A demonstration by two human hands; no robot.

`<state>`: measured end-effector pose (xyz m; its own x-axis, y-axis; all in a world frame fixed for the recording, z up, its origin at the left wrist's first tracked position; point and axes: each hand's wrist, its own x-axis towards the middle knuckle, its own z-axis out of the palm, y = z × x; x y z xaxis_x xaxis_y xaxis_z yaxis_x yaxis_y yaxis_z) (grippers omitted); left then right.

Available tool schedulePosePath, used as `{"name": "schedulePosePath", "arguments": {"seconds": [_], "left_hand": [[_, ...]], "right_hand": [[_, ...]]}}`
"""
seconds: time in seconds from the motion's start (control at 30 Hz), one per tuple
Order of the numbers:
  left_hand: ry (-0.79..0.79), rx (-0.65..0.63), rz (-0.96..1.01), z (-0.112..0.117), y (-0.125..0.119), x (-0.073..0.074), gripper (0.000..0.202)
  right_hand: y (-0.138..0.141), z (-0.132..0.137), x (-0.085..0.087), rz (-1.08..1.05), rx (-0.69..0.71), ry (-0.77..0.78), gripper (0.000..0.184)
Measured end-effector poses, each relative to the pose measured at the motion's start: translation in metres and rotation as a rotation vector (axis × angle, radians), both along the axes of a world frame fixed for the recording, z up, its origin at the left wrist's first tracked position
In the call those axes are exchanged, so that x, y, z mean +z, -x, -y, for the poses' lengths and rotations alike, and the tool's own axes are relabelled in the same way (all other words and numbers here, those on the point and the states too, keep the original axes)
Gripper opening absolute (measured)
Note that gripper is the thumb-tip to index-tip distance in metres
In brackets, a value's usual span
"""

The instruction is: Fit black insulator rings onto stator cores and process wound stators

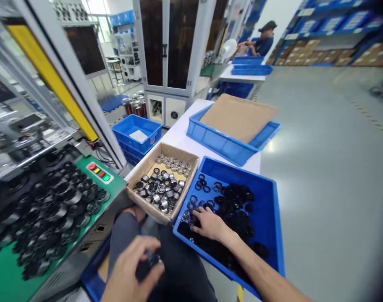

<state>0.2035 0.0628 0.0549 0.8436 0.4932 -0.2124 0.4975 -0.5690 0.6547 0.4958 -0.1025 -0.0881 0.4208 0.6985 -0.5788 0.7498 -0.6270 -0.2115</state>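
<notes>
My left hand (pixel 136 268) is raised over my lap, thumb and fingers closed around a small dark round part (pixel 152 259) that is blurred and partly covered. My right hand (pixel 207 224) reaches into a blue plastic bin (pixel 278 226) on the right. Its fingers curl down among black ring-shaped parts (pixel 235 205); whatever lies between the fingertips is hidden. Left of that bin stands a cardboard box (pixel 147 207) with silver-and-black cylindrical parts (pixel 161 188) piled in front and small metallic rings (pixel 175 163) at its far end.
A green work surface (pixel 116 188) at left carries many black-and-silver parts (pixel 65 205) and a button panel (pixel 99 173). Behind are a blue crate with a cardboard sheet (pixel 238 115) and stacked blue bins (pixel 137 132). A person (pixel 263 40) sits farther back.
</notes>
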Motion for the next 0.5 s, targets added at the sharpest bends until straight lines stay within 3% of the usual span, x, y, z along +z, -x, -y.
{"name": "schedulePosePath", "arguments": {"seconds": [0.07,0.13,0.27,0.37,0.5], "left_hand": [[-0.034,-0.02,0.054,-0.041,-0.075,0.002,0.033],[-0.167,-0.034,0.049,-0.082,-0.161,-0.001,0.035],[-0.365,-0.069,-0.139,-0.148,-0.317,-0.031,0.027],[-0.465,-0.124,-0.309,-0.176,-0.383,-0.065,0.037],[-0.545,-0.179,-0.44,-0.194,-0.414,-0.098,0.043]], "right_hand": [[-0.007,0.006,0.006,-0.087,-0.005,0.037,0.047],[-0.015,0.012,0.012,-0.167,-0.007,0.055,0.048],[-0.027,0.018,0.023,-0.252,-0.039,0.012,0.046],[-0.029,0.016,0.027,-0.279,-0.091,-0.017,0.038],[-0.034,0.014,0.027,-0.338,-0.111,-0.019,0.062]]}}
